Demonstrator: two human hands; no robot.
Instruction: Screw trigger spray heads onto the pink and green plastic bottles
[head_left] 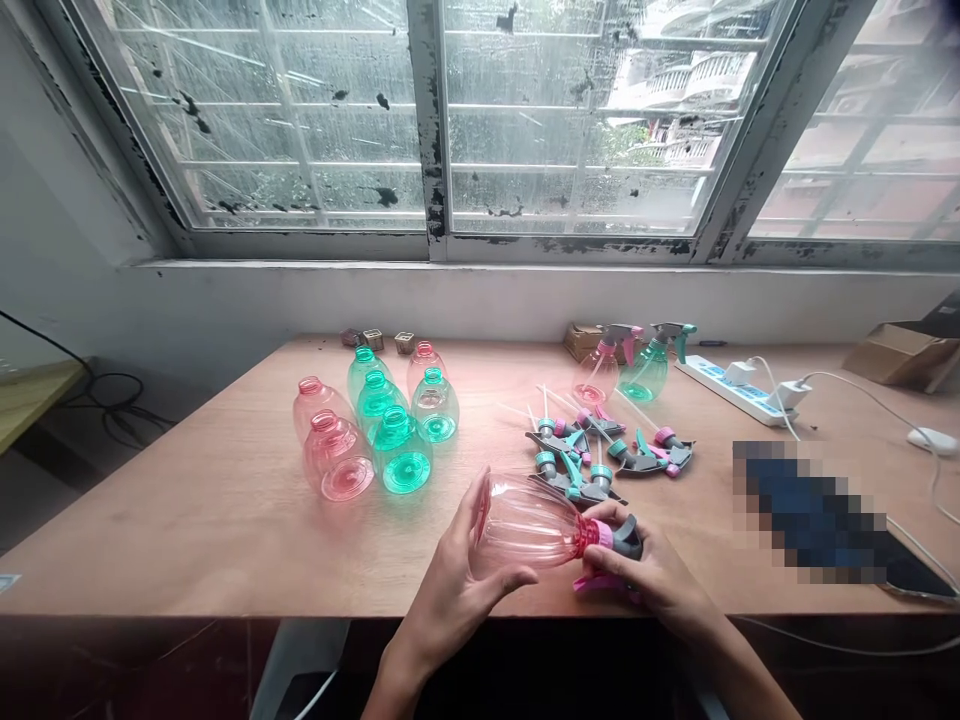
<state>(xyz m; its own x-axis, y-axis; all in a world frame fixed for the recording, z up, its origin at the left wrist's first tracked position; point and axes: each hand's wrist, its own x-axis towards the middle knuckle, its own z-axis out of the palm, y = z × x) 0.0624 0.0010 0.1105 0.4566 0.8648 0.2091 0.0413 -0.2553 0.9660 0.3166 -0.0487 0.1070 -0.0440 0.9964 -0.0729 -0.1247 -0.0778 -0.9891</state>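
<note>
A clear pink spray bottle lies sideways between my hands above the table's front edge, its base to the left and its neck to the right. My left hand cups the base, thumb along the underside. At the neck, the fingers of my right hand close around the pink collar of a grey and pink spray head, which sits on the bottle mouth. The pink trigger points down, partly hidden by that hand. Just beyond lies a pile of loose spray heads with teal and pink parts and thin tubes.
Several open green bottles and pink bottles stand at left. Two bottles with spray heads, one pink and one green, stand at the back. A power strip, a blurred-out dark object and cables occupy the right side.
</note>
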